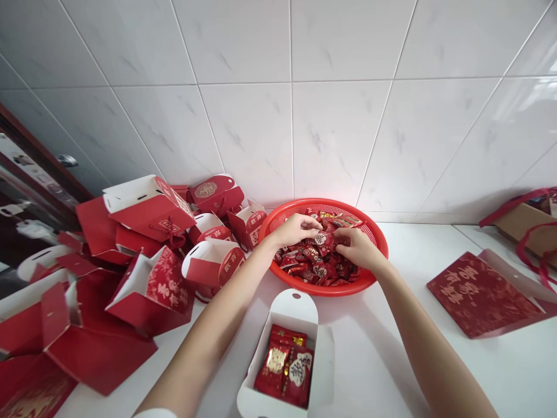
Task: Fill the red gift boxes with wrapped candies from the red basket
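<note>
Both hands are over a red plastic basket [381, 247] filled with small red wrapped packets [304, 270]. My left hand [298, 229] reaches in from the left, its fingers closed on the upper left of a red packet with white and dark lettering [322, 241]. From the right, my right hand [357, 247] pinches the right side of that same packet. Nearer to me, below the basket, stands an open white-lined box [292, 306] with its flaps spread. Several red and gold packets [285, 366] lie inside it.
Many red gift boxes [148, 215], most open, are piled at the left. A dark red box [483, 296] lies at the right, near a brown box with red ribbon [522, 229] at the right edge. A tiled wall [335, 128] rises behind the basket.
</note>
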`<state>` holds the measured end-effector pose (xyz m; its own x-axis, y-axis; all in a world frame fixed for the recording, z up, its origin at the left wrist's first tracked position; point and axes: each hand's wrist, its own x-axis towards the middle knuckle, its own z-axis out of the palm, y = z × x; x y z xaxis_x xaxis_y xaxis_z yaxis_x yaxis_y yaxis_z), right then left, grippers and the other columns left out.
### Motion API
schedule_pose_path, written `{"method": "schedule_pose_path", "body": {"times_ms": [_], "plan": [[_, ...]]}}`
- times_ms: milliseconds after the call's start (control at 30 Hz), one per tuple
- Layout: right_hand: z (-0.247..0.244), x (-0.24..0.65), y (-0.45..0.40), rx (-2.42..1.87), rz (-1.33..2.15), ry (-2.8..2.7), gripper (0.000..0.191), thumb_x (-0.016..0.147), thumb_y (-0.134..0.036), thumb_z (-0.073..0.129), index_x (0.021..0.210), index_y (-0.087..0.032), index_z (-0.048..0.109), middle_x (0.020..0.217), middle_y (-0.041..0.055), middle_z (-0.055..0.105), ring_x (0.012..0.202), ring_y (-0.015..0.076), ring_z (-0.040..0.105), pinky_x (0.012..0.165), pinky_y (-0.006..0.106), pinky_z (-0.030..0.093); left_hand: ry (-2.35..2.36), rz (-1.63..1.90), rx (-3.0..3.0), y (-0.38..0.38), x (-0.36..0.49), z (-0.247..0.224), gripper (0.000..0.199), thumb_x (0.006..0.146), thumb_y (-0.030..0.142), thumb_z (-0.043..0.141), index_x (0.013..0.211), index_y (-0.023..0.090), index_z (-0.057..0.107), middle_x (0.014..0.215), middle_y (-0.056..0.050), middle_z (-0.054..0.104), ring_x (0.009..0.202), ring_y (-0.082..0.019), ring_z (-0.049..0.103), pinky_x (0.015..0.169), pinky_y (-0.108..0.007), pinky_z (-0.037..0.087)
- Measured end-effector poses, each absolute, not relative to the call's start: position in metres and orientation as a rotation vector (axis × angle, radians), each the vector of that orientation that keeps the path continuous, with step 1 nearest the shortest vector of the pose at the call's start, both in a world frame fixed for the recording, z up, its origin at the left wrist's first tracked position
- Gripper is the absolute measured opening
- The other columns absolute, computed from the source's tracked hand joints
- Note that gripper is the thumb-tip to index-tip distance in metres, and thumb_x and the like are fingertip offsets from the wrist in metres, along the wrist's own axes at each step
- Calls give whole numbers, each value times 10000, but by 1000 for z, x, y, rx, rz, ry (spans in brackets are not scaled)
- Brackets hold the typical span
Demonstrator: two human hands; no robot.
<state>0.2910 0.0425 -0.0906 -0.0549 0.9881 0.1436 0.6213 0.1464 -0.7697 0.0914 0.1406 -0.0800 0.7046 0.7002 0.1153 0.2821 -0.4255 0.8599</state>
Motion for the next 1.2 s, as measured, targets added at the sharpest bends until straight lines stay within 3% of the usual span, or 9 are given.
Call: {"method": "schedule_pose_path", "body": {"times_ms": [200,467,767,1033,1200], "plan": [[-84,292,37,-1345,911,-1653,161,834,-301,651,954,-209,703,1002,58,789,972,246,752,881,393,600,724,733,1930,138,90,-82,206,829,240,749,994,117,746,1012,-79,768,935,-183,704,938,-362,541],[-84,293,35,-1208,1058,-1468,386,714,-552,847,833,-215,700,833,33,734,854,243,714,870,428,566,659,700,1955,122,89,-73,231,815,277,773,996,134,782,971,-65,789,910,-193,711,851,-306,545],[-83,291,35,-1188,1005,-1490,442,684,-596,872,750,-211,666,800,23,690,808,229,686,804,406,565,599,692,2065,120,86,-68,216,793,347,794,874,147,806,865,-39,791,864,-196,698,811,-287,517],[-77,287,30,-1134,1029,-1464,458,717,-577,868,930,-215,687,901,46,749,861,241,726,843,410,586,624,880,1943,120,88,-69,315,782,434,788,908,147,804,914,-50,782,903,-215,689,850,-331,525],[-76,288,29,-1109,910,-1410,417,763,-603,814,820,-227,644,799,20,716,770,208,680,783,365,565,540,759,1937,118,88,-67,262,747,386,808,851,146,804,822,-30,754,819,-192,666,806,-319,514]]}}
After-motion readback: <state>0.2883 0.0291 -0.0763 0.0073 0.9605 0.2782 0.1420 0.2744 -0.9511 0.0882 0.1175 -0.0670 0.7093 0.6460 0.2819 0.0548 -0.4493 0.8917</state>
